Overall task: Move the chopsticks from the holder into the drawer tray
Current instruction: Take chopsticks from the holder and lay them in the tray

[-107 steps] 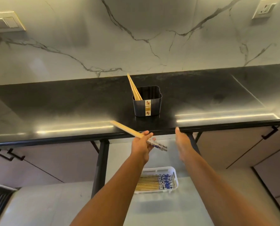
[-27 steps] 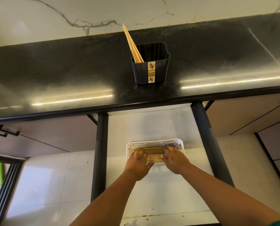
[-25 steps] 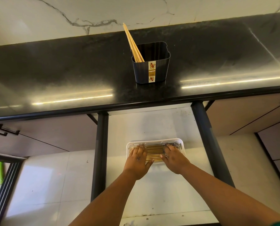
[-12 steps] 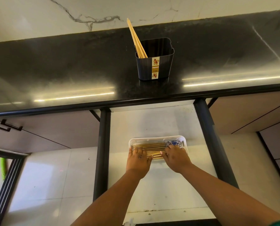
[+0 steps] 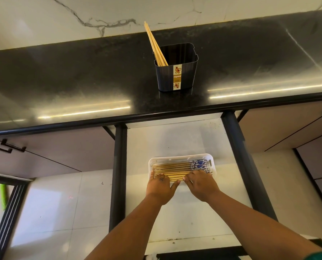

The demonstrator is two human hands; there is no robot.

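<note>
A white plastic tray (image 5: pixel 181 158) lies in the open drawer (image 5: pixel 175 139) and holds a row of wooden chopsticks (image 5: pixel 172 168) laid side by side, their blue-patterned ends to the right. The left hand (image 5: pixel 161 186) and right hand (image 5: pixel 200 184) rest flat on the nearest sticks, fingers straight, gripping nothing. Up on the black tabletop (image 5: pixel 81 77), the dark holder (image 5: pixel 176 67) contains a few chopsticks in the holder (image 5: pixel 154 45), leaning left.
</note>
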